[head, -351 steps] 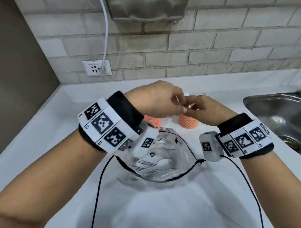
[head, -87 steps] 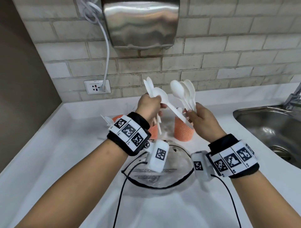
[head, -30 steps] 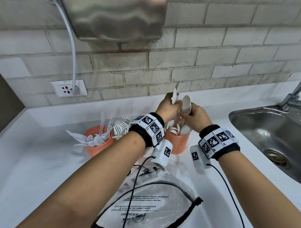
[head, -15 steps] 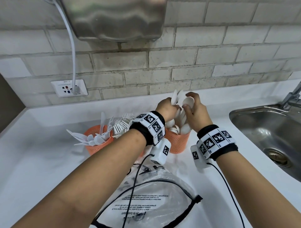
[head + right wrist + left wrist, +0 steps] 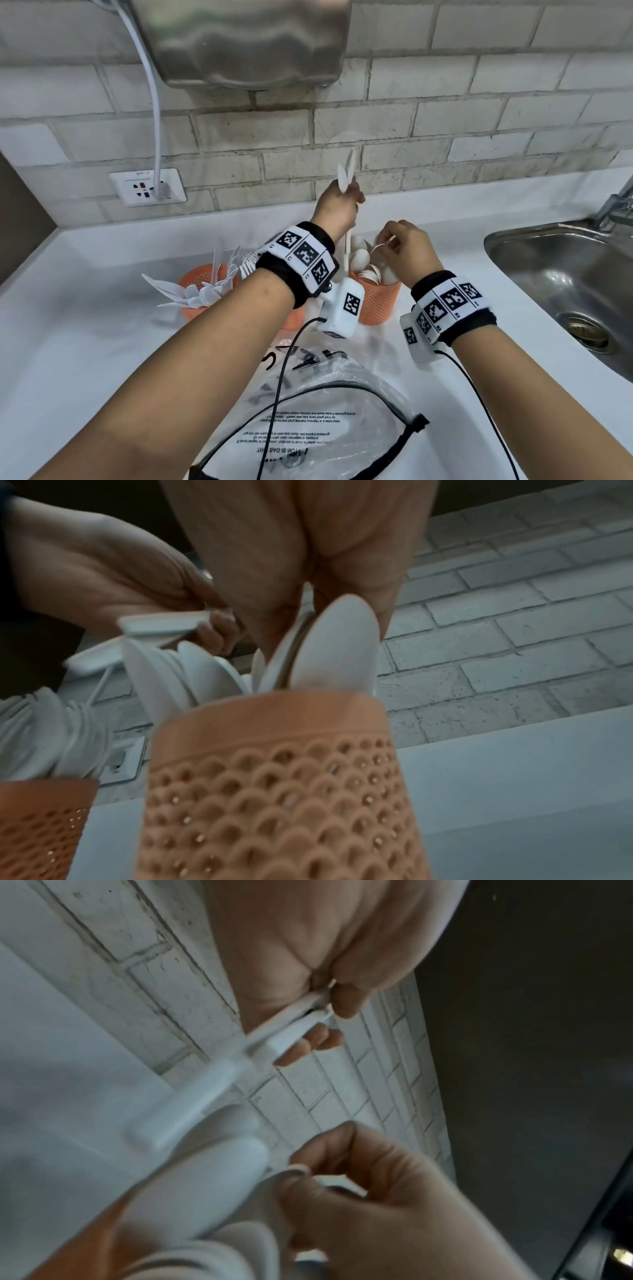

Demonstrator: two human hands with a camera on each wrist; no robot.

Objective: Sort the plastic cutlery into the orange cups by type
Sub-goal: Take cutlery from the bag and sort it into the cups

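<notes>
Three orange mesh cups stand by the wall. The right cup (image 5: pixel 376 301) (image 5: pixel 274 791) holds several white spoons (image 5: pixel 359 257) (image 5: pixel 335 645). My right hand (image 5: pixel 402 248) is just above it and pinches one spoon's bowl (image 5: pixel 301 1173). My left hand (image 5: pixel 337 209) is raised higher and grips a couple of white cutlery pieces (image 5: pixel 345 173) by their handles (image 5: pixel 301 1026); they show edge-on. The left cup (image 5: pixel 202 287) holds splayed white cutlery. The middle cup, with forks (image 5: pixel 247 264), is mostly hidden behind my left wrist.
A clear plastic bag (image 5: pixel 325 428) lies on the white counter (image 5: pixel 85 342) in front of the cups. A steel sink (image 5: pixel 565 284) is at the right. On the brick wall are a socket (image 5: pixel 147 186) and a steel dryer (image 5: pixel 239 41).
My hands have parted: the left one has risen with its cutlery, and the right one has dropped to the spoons in the right cup.
</notes>
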